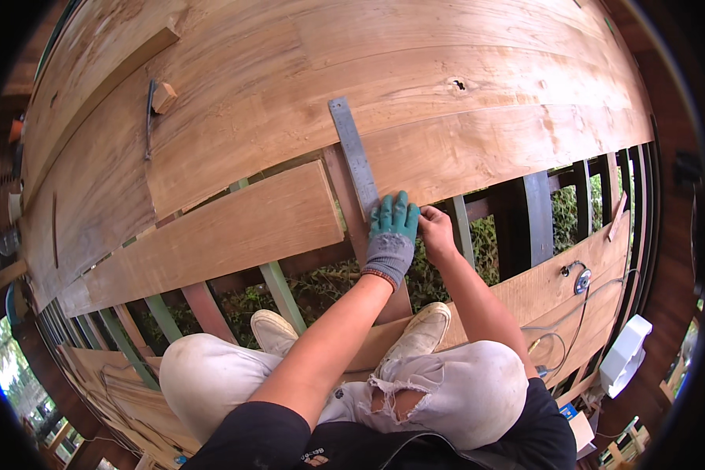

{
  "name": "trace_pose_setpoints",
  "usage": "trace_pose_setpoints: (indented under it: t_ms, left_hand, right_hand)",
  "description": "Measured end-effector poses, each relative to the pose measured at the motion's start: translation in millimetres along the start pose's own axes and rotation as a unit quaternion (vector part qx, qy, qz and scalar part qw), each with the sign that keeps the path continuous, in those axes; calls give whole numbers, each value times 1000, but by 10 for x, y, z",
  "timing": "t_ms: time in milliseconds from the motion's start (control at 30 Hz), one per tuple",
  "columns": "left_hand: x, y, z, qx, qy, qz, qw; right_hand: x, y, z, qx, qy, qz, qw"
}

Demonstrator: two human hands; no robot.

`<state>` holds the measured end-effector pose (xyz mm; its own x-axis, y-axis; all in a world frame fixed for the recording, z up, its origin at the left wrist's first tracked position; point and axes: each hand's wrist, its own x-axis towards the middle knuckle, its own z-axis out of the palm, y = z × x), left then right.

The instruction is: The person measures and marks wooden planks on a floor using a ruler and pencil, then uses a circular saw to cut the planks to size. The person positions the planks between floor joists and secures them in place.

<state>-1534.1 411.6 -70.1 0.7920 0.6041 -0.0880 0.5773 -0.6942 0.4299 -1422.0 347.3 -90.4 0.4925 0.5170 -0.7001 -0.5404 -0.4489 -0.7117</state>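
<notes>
My left hand (392,235), in a grey glove with a green coated palm and fingers, rests with fingers stretched over the lower end of a steel straightedge (348,149) and the board edge (486,160). The straightedge lies slanted across that edge, over a brown beam (343,180). My bare right hand (436,233) is beside the glove, thumb and index finger pinched at the board's edge; what they hold, if anything, is hidden. A loose plank (219,231) lies just left of the straightedge, with a gap round its upper side.
Slats with open gaps over foliage (282,294) run beneath me. A dark bar (150,117), a wood block (164,98) and a batten (102,110) lie on the boards. A round power tool (581,280) with cords and a white plastic object (625,356) are at the right.
</notes>
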Motion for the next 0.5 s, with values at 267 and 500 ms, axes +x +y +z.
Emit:
trace_pose_setpoints:
  t_ms: [267, 500]
  left_hand:
    - [102, -129, 35, -16, -80, -18, 997]
    - [90, -156, -17, -22, -58, -7, 998]
  right_hand:
    - [82, 8, -9, 18, -5, -16, 1000]
    - [-30, 49, -19, 89, -27, 12, 996]
